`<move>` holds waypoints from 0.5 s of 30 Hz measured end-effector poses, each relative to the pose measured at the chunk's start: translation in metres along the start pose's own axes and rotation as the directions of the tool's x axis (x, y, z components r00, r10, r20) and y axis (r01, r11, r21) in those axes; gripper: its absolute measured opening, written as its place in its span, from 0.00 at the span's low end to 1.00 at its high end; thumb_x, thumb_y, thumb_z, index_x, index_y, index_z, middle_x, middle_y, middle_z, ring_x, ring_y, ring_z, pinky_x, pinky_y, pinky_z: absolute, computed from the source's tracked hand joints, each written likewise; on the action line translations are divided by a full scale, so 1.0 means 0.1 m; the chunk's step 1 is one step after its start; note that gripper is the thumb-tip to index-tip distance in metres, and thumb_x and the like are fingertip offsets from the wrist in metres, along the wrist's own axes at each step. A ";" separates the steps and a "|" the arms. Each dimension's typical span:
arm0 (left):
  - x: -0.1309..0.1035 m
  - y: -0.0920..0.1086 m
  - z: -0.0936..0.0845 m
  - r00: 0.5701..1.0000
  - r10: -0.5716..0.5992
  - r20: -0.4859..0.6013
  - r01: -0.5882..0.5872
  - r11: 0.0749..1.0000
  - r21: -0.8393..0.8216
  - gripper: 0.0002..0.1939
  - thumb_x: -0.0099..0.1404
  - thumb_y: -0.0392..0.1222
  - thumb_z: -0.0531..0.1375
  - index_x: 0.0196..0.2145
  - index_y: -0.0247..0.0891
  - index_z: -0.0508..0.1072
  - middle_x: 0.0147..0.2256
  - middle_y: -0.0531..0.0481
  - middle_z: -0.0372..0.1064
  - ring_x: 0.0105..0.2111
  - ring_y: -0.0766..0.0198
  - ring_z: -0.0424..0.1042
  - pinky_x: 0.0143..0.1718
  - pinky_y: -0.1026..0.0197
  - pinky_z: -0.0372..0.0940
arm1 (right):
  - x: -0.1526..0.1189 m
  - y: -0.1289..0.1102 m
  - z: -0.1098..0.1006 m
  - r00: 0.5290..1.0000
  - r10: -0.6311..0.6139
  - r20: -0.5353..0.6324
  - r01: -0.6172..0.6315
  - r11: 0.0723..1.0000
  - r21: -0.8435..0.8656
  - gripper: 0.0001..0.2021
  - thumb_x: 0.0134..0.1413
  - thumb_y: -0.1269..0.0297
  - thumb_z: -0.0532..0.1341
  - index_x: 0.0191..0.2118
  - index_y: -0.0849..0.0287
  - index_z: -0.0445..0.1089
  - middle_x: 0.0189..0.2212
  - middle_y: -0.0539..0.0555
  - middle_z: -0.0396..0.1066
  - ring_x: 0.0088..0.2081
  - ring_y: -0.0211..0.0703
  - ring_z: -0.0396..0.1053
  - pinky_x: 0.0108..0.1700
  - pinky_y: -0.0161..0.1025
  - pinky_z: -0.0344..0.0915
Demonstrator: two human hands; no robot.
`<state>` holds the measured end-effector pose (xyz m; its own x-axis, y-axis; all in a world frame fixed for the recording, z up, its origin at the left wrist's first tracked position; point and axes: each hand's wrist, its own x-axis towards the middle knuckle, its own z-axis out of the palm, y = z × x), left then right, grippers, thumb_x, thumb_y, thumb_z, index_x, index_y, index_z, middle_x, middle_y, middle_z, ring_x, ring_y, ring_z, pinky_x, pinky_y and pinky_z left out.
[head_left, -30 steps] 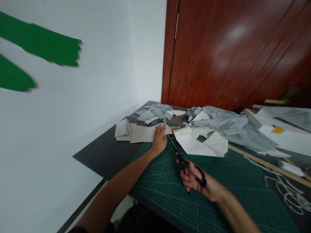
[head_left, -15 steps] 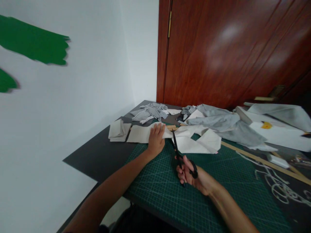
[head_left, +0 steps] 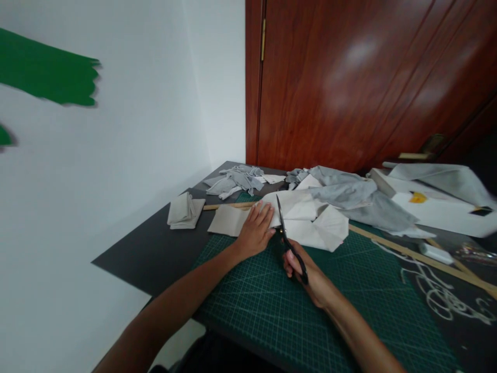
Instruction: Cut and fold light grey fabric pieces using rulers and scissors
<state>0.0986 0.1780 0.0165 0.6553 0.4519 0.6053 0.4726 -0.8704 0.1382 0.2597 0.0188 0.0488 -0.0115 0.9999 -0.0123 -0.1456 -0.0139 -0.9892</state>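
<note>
My left hand [head_left: 255, 230] lies flat over a strip of off-white fabric [head_left: 225, 219], its fingers stretched out and pressing the cloth down. Just to the right, my right hand [head_left: 297, 261] grips a pair of black-handled scissors [head_left: 292, 246] by the handles. One dark blade lies over the cloth close to my left fingertips; the other is hidden beneath it. The fabric continues to the right of the blades in a crumpled, folded heap [head_left: 320, 233]. Under both hands spreads a green cutting mat [head_left: 248, 295] with a grid.
A folded off-white cloth stack [head_left: 184, 212] sits at the left. Grey fabric scraps [head_left: 236, 180] and a grey cloth heap [head_left: 349, 189] lie at the back. On the right are a wooden ruler [head_left: 411, 254], a white block [head_left: 435, 254], tangled white cord [head_left: 442, 300] and a white box [head_left: 438, 207].
The scissors have moved onto the fabric, with a blade now passing under it. My left hand has shifted slightly right and down, and the strip has come away from the folded stack.
</note>
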 end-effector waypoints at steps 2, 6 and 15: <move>0.01 -0.05 -0.01 1.000 0.022 0.012 -0.021 0.996 -0.087 0.39 0.76 0.60 0.49 0.75 0.37 0.47 0.74 0.38 0.45 0.76 0.46 0.38 0.75 0.40 0.42 | -0.01 0.02 0.00 1.000 -0.001 -0.014 0.001 1.000 0.001 0.31 0.55 0.35 0.66 0.53 0.54 0.68 0.31 0.47 0.61 0.31 0.40 0.56 0.33 0.38 0.57; 0.07 -0.30 -0.01 0.973 -0.215 -0.083 0.196 0.961 -0.193 0.30 0.79 0.54 0.43 0.72 0.43 0.56 0.74 0.44 0.47 0.75 0.52 0.43 0.74 0.43 0.45 | -0.01 0.06 -0.02 0.999 0.029 -0.036 -0.027 0.998 0.061 0.29 0.56 0.37 0.67 0.53 0.53 0.68 0.29 0.47 0.60 0.30 0.41 0.57 0.33 0.38 0.58; -0.02 -0.87 -0.14 0.882 -0.383 0.274 0.392 0.920 0.021 0.43 0.67 0.65 0.60 0.70 0.36 0.60 0.68 0.36 0.60 0.69 0.40 0.57 0.71 0.42 0.52 | -0.01 0.04 0.06 0.992 0.101 -0.070 -0.086 0.979 0.186 0.27 0.51 0.36 0.70 0.44 0.53 0.68 0.27 0.45 0.59 0.26 0.36 0.55 0.28 0.35 0.55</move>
<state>0.0477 0.2500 0.0139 0.5587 0.7852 0.2669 0.7037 -0.6191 0.3485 0.2532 0.0175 0.0452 0.0436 0.9915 -0.1223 -0.3251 -0.1017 -0.9402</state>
